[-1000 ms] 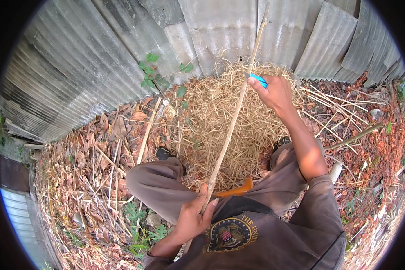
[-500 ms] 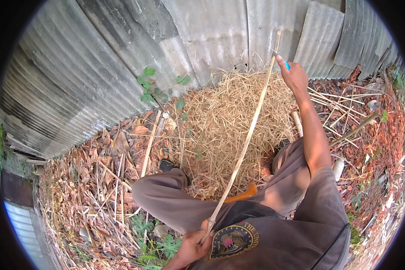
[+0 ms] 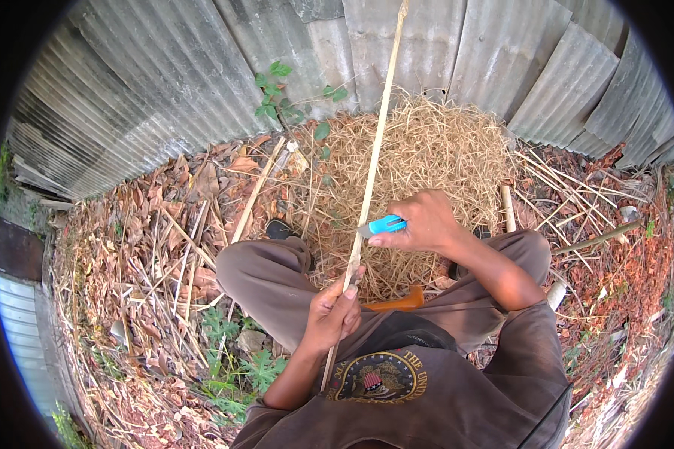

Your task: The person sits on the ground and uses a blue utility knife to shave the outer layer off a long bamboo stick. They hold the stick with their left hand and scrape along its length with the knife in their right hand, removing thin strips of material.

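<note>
Far left of frame: ground covered in dry brown leaves and loose sticks, with corrugated metal sheeting curving across the upper left and top. A few green weeds sit lower left, and a small green plant grows against the sheeting at upper centre-left.

Centre: person seated with knees apart, brown trousers. Left hand at lower centre, fingers wrapped shut around the lower part of a long thin bamboo stick. The stick runs from beside the chest up and slightly right, past the top edge of the frame, leaning toward the sheeting. Pile of dry straw-like shavings lies behind it, centre to upper right, between the knees and the wall. An orange object shows on the lap, mostly hidden.

Right of centre: right hand closed on a blue-handled knife, blade end touching the stick just above the left hand. Hands apart, both on the same stick.

Right: more cut bamboo strips scattered on leaf litter.
</note>
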`<state>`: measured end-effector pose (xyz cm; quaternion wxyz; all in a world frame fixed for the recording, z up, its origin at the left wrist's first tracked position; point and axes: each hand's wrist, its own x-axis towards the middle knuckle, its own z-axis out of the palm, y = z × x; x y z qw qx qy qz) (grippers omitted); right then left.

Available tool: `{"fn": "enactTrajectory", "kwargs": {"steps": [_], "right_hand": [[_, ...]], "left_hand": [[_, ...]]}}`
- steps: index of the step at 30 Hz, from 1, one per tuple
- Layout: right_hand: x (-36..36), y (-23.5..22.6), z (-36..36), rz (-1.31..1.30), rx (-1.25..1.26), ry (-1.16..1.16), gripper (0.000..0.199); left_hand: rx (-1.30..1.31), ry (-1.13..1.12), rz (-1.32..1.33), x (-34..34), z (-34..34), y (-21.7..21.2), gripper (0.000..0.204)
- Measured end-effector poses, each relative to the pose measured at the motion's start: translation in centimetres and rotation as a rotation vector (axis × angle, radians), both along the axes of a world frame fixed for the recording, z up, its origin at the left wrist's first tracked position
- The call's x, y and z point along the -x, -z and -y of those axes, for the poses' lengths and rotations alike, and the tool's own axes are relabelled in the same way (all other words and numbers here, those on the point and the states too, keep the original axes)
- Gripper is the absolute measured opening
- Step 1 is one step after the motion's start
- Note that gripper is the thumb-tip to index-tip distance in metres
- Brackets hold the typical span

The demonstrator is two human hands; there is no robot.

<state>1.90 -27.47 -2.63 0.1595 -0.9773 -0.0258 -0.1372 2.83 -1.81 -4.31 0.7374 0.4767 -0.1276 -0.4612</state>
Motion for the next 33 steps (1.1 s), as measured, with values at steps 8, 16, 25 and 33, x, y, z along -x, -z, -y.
{"fn": "enactTrajectory", "kwargs": {"steps": [8,16,25,33], "right_hand": [[-0.7,0.2,0.6,0.24,0.095,-0.021,0.065],[-2.2,1.3,2.3,0.339,0.088,0.047,0.067],[-4.0,0.2,6.8,0.187,-0.069,0.415,0.068],[-1.2,1.3,-0.4,0.122,0.025,0.012,0.072]], "left_hand": [[0.008,-0.021,0.041,-0.5,1.7,-0.6,0.041],[-0.197,-0.034,0.36,-0.4,2.3,-1.6,0.04],[-0.222,0.015,0.389,1.6,0.8,-1.1,0.04],[-0.006,-0.019,-0.015,0.2,1.2,-0.8,0.04]]}}
